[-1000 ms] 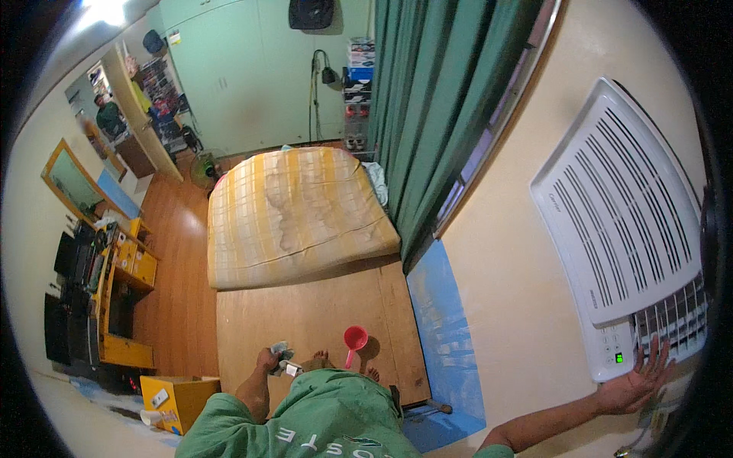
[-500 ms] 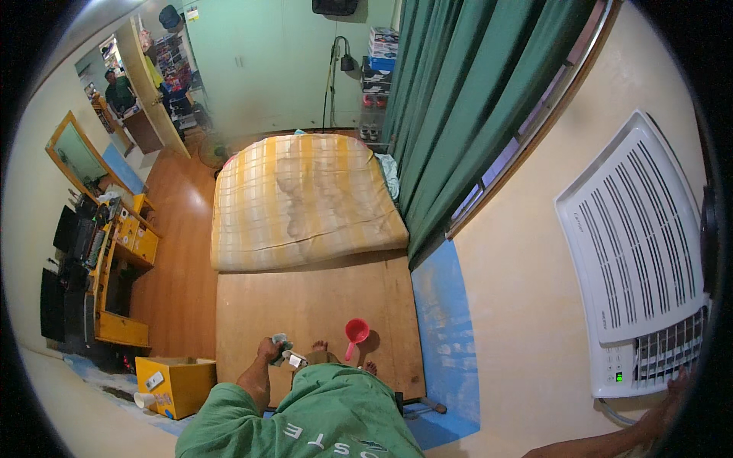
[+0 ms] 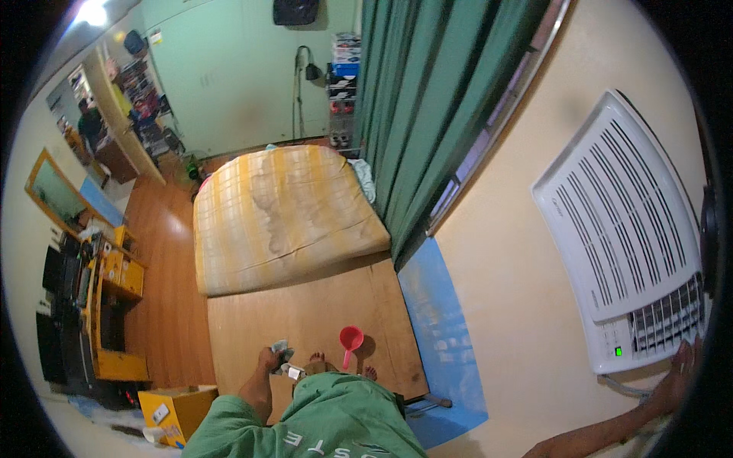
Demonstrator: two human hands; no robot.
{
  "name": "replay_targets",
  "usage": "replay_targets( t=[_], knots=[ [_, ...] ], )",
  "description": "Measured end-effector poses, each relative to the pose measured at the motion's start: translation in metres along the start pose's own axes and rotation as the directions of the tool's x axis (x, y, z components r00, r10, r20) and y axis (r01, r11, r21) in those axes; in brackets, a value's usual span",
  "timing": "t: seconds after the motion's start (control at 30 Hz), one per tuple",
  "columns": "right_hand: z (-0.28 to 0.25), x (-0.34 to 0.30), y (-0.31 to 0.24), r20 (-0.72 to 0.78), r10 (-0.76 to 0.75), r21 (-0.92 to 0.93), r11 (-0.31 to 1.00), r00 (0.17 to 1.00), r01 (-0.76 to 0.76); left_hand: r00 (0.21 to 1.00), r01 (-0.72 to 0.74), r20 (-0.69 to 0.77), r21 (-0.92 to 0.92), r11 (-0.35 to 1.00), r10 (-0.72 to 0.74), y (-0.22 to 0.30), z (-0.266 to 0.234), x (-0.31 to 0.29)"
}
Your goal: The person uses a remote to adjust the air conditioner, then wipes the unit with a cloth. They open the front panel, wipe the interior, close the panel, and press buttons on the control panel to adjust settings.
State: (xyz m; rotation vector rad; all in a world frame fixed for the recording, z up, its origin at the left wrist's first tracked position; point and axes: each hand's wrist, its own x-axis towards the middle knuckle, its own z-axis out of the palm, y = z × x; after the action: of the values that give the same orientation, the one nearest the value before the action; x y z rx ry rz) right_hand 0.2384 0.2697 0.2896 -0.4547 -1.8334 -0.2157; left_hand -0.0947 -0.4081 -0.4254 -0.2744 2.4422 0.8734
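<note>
Low in front of me, my left hand is closed around a crumpled grey-green cloth. A small white object shows just below it, against my shorts; its kind is unclear. My right arm reaches far to the right, where my right hand is at the lower edge of a white wall air conditioner, by its dark grille. Its fingers are dim and partly lost at the picture's rim. A red dipper with a handle rests on the wooden board near my feet.
I stand on a bare wooden bed board. A folded yellow checked mattress lies at its far end. Green curtains hang at the right. A yellow box and a desk with monitors are at the left. A person stands beyond the doorway.
The head view has tilted and shifted, so the room sits differently in it. My right hand has moved slightly along the air conditioner's lower grille. My left hand keeps the cloth.
</note>
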Motion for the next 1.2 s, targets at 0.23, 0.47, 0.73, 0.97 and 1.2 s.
replay_targets(
  t=[0.23, 0.47, 0.73, 0.97, 1.2],
  knots=[
    [-0.012, -0.005, -0.003, -0.021, -0.018, 0.066, 0.998, 1.000, 0.019, 0.997, -0.013, 0.079, -0.091, 0.996, 0.020, -0.025, 0.015, 0.032],
    [0.001, -0.023, -0.024, -0.007, 0.108, 0.239, 0.966, 0.994, -0.103, 0.974, -0.015, 0.224, -0.098, 0.995, 0.037, -0.039, 0.021, 0.052],
    [0.015, -0.040, -0.034, -0.020, 0.127, 0.180, 0.976, 0.992, -0.121, 0.976, -0.065, 0.197, -0.158, 0.985, 0.096, 0.007, 0.005, 0.029],
    [0.026, -0.056, -0.038, -0.016, 0.198, 0.279, 0.942, 0.980, -0.186, 0.625, 0.094, 0.527, -0.783, 0.615, 0.576, 0.025, -0.001, 0.016],
    [0.034, -0.065, -0.043, -0.012, 0.282, 0.318, 0.911, 0.959, -0.264, 0.727, 0.205, 0.602, -0.650, 0.732, 0.331, 0.016, -0.003, 0.023]
  ],
)
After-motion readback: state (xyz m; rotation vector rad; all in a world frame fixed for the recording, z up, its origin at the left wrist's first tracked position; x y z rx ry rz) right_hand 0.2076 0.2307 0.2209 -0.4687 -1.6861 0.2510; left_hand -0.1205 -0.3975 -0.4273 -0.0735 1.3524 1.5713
